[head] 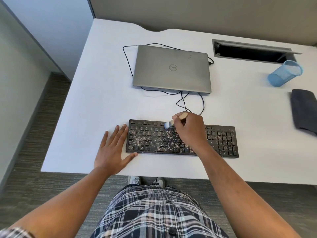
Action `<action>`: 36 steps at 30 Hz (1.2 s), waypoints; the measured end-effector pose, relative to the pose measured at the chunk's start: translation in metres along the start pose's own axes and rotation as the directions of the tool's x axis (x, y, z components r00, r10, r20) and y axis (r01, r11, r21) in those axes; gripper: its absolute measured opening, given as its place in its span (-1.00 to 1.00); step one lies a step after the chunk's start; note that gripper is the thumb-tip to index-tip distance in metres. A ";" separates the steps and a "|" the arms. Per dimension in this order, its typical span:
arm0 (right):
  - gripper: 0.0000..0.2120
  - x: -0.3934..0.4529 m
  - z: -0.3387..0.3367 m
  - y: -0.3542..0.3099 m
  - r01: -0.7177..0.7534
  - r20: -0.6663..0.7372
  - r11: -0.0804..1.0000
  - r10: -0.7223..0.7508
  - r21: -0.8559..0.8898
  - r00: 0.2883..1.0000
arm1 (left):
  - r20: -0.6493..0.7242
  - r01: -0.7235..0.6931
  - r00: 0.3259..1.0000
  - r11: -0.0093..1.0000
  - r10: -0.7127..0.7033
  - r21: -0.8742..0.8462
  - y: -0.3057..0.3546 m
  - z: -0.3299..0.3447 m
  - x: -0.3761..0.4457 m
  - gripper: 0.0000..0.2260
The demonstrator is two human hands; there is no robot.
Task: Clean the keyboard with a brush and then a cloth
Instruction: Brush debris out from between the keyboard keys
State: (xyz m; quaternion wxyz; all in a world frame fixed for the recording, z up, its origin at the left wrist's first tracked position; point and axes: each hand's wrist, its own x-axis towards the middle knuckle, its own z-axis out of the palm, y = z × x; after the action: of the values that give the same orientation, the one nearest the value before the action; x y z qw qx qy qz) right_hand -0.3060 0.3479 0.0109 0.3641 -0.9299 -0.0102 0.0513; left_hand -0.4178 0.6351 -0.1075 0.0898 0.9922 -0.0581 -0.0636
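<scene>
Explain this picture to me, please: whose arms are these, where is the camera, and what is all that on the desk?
There is no machine here. A person wears a wide-angle camera on the head, so you look down along their own arms. The right hand grips a small brush, its bristles on the upper rows of a black keyboard speckled with pale crumbs. The left hand lies flat and open at the keyboard's left end, seemingly to steady it. Farther back on the white desk sits a closed laptop with cables around it. To the right stand a blue mesh cup and a dark folded cloth, not yet used.
</scene>
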 end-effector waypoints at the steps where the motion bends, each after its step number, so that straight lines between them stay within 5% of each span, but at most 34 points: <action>1: -0.83 -0.001 0.000 0.000 0.003 0.016 1.000 -0.003 0.013 1.000 | -0.001 0.001 1.000 1.000 -0.001 0.000 0.000 -0.001 0.000 -0.11; 9: -0.85 0.002 -0.002 -0.004 0.054 -0.067 0.997 -0.050 0.052 0.997 | -0.026 0.006 1.000 1.000 -0.006 0.001 0.001 -0.001 0.000 -0.11; 15: -0.81 0.005 0.007 -0.011 0.049 0.090 0.995 -0.041 -0.085 0.995 | -0.034 0.004 0.999 1.000 -0.004 -0.004 0.000 0.000 0.000 -0.11; 36: -0.82 0.012 0.005 -0.022 -0.012 0.066 1.000 0.012 0.006 0.998 | -0.043 0.002 0.999 0.999 -0.004 -0.048 -0.001 -0.001 0.000 -0.11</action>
State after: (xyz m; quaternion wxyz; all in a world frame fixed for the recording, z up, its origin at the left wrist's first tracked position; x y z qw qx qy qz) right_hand -0.2944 0.3680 0.0205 0.3662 -0.9266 -0.0165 0.0842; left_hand -0.4174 0.6360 -0.1066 0.1146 0.9910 -0.0532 -0.0435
